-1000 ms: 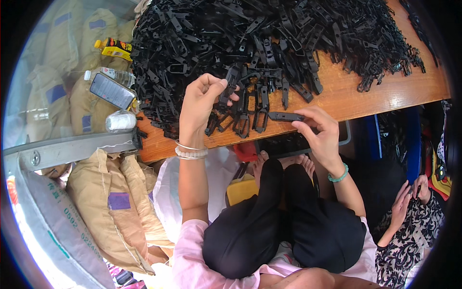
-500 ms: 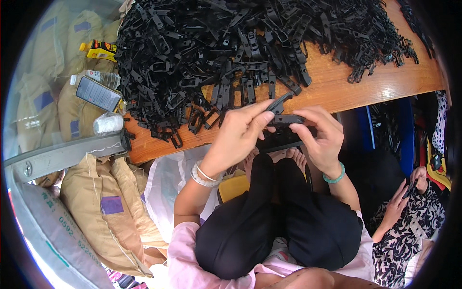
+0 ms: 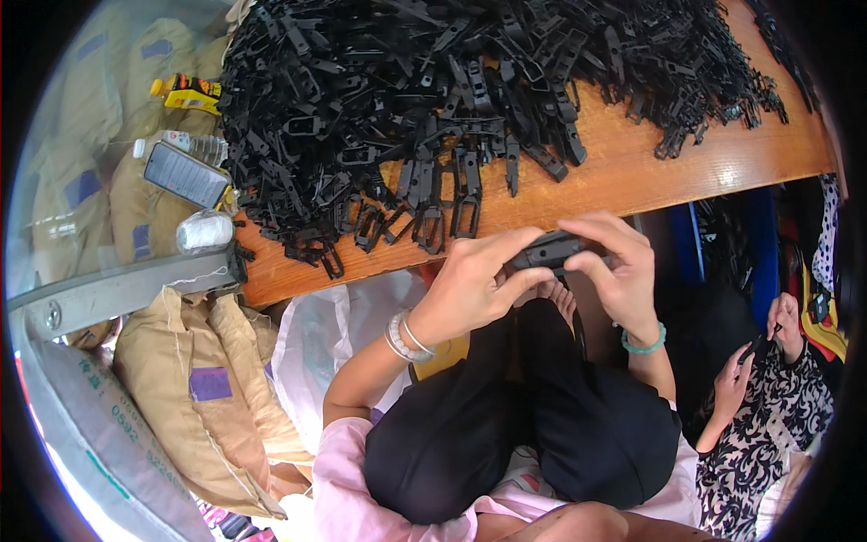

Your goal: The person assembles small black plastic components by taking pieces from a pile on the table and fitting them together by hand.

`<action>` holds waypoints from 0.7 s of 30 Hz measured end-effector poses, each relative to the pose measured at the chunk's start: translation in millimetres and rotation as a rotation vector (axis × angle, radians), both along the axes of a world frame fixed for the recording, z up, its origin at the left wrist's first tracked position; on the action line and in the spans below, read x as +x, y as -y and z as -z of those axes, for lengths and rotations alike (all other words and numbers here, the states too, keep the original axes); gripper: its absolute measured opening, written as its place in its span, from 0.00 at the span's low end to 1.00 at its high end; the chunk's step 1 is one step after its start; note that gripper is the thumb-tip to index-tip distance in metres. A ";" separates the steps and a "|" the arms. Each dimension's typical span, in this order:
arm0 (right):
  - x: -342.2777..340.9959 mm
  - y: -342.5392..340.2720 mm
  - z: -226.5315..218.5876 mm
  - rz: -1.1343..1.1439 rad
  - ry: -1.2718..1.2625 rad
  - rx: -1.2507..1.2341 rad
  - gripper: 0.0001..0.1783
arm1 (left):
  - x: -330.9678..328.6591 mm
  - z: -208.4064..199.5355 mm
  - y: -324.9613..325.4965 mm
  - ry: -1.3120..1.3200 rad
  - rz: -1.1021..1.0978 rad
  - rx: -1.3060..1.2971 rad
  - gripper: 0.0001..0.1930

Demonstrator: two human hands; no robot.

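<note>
My left hand point(image 3: 474, 282) and my right hand point(image 3: 614, 268) meet just below the front edge of the wooden table point(image 3: 632, 172), over my lap. Between their fingers they pinch a small black plastic part point(image 3: 546, 251), each hand gripping one end. A large heap of similar black plastic clips point(image 3: 424, 99) covers the table beyond my hands. Several loose clips point(image 3: 433, 212) lie at the heap's near edge, close to my left hand.
A phone point(image 3: 185, 174) and a plastic bottle point(image 3: 206, 230) rest on tan sacks point(image 3: 203, 388) at the left. A white plastic bag point(image 3: 321, 334) hangs beside my knees. Another person's hands point(image 3: 754, 357), in a patterned sleeve, hold a black piece at the lower right.
My left hand left the heap with a clip and came down to my right hand. Both hands have sunk below the table edge and now pinch the part together.
</note>
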State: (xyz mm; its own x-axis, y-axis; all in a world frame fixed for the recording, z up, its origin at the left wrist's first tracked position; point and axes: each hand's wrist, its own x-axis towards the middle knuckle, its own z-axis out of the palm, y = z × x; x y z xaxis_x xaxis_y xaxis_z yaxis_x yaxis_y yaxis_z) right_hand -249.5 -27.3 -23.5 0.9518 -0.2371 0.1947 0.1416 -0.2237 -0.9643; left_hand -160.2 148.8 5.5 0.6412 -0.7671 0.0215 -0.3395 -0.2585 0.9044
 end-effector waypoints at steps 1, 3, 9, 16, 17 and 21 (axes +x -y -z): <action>-1.2 0.4 -0.4 -0.050 -0.088 0.139 0.17 | 1.2 1.1 -2.2 -0.062 0.025 0.002 0.18; -4.5 4.7 4.9 -0.205 -0.162 0.165 0.16 | 1.8 3.5 -9.9 0.074 0.111 0.042 0.15; -7.9 -5.8 11.7 -0.047 -0.299 -0.156 0.13 | 71.8 -7.6 -54.4 0.861 -0.495 0.378 0.07; -2.0 11.9 6.7 0.226 -0.168 -0.124 0.04 | 113.3 -12.0 -70.7 0.901 -0.362 0.461 0.06; -1.0 19.8 13.2 0.334 -0.119 -0.172 0.04 | 114.5 -12.8 -70.6 0.948 -0.374 0.392 0.06; 17.1 56.2 16.7 0.774 0.013 -0.485 0.06 | 88.0 -18.7 -40.2 0.640 -0.469 0.095 0.06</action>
State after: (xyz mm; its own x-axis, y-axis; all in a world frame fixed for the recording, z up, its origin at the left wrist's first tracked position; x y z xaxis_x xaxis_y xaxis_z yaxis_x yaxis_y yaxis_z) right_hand -232.4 -83.6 -40.2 0.5583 -0.6977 0.4489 -0.2069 -0.6410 -0.7391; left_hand -72.2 189.0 24.3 0.7824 -0.4378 0.4428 -0.6225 -0.5690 0.5374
